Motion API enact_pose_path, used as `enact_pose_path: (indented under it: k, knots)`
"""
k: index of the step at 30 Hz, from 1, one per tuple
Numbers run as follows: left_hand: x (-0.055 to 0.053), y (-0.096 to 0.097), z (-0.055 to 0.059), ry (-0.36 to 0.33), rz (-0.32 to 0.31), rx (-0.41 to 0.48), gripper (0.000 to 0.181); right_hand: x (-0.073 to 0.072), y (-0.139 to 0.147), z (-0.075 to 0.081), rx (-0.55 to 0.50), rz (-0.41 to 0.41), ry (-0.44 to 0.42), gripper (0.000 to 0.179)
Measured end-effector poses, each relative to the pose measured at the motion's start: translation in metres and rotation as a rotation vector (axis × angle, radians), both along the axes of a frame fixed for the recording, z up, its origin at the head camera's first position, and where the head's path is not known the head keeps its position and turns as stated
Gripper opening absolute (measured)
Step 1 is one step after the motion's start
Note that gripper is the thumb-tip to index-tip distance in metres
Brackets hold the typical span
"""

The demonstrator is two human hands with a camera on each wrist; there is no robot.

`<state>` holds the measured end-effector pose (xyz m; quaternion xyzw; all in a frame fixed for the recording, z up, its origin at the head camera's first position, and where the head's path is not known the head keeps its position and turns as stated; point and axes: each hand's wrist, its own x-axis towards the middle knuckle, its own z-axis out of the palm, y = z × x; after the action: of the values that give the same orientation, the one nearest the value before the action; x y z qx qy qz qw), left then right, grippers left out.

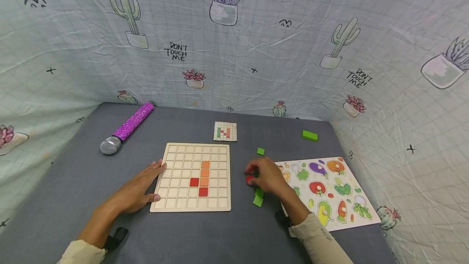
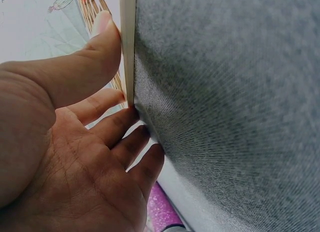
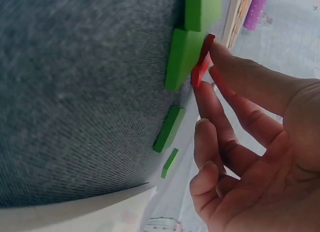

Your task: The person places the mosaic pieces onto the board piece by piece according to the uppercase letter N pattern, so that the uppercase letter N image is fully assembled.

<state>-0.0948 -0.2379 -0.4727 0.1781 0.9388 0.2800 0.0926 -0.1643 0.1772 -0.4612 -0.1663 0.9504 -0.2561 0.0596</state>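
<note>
Pinching red tile point(image 3: 199, 73): right hand point(image 1: 269, 175); spread left hand point(image 1: 136, 191) touches board point(image 1: 216, 183).

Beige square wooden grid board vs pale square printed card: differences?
Size: the beige square wooden grid board is larger than the pale square printed card.
Pattern: the board's coloured squares are orange and red; the card's include green.
Contact: the left hand touches the board; no hand touches the card.
Both carry grids.
</note>
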Motion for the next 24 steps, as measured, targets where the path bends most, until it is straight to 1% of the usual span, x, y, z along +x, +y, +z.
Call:
enact_pose_path:
  k: [5,9,15,20,24]
  knots:
    - [0.0,0.0,0.001,-0.001,-0.001,0.006,0.089,0.0,0.0,-0.001,0.015,-0.017,-0.013,0.026]
    - [0.0,0.001,0.003,-0.004,-0.003,0.01,0.089,-0.001,-0.001,-0.001,0.003,-0.015,-0.021,0.025]
    - [0.0,0.001,0.002,-0.001,-0.003,0.004,0.089,-0.001,-0.006,0.0,-0.042,0.023,-0.024,0.028]
    - [0.0,0.001,0.001,-0.003,-0.002,0.005,0.089,0.0,-0.013,0.003,-0.085,0.069,-0.017,0.023]
    - [0.0,0.001,0.001,-0.004,0.0,0.007,0.089,0.002,-0.022,0.006,-0.123,0.061,-0.001,0.02]
